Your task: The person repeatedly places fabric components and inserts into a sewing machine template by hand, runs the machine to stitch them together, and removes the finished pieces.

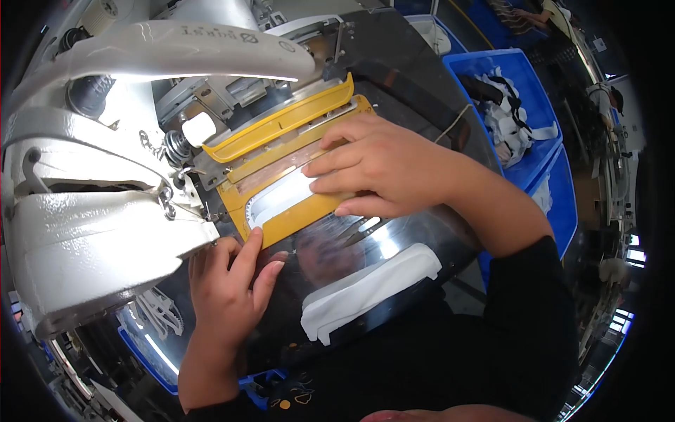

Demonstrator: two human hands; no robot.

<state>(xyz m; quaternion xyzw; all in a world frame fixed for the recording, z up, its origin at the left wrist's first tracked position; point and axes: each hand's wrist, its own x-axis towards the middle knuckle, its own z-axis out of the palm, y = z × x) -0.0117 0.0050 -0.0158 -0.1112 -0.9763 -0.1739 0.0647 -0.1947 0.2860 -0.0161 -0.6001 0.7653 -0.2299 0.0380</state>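
A black shirt (422,359) lies closest. The right hand (380,169) rests, fingers spread, on white fabric (281,200) inside a yellow frame (299,219); the left hand (233,285), apart and unclenched, touches the frame's corner beside the sewing machine (98,253).

Out on the right, a blue bin (538,88) held a crumpled heap (508,130) of white and black pieces, with a second blue bin (567,204) right alongside! Further up sat a white tub (430,36); top right, another person's arm (536,17) showed, and bright lights (621,320) glowed at lower right.
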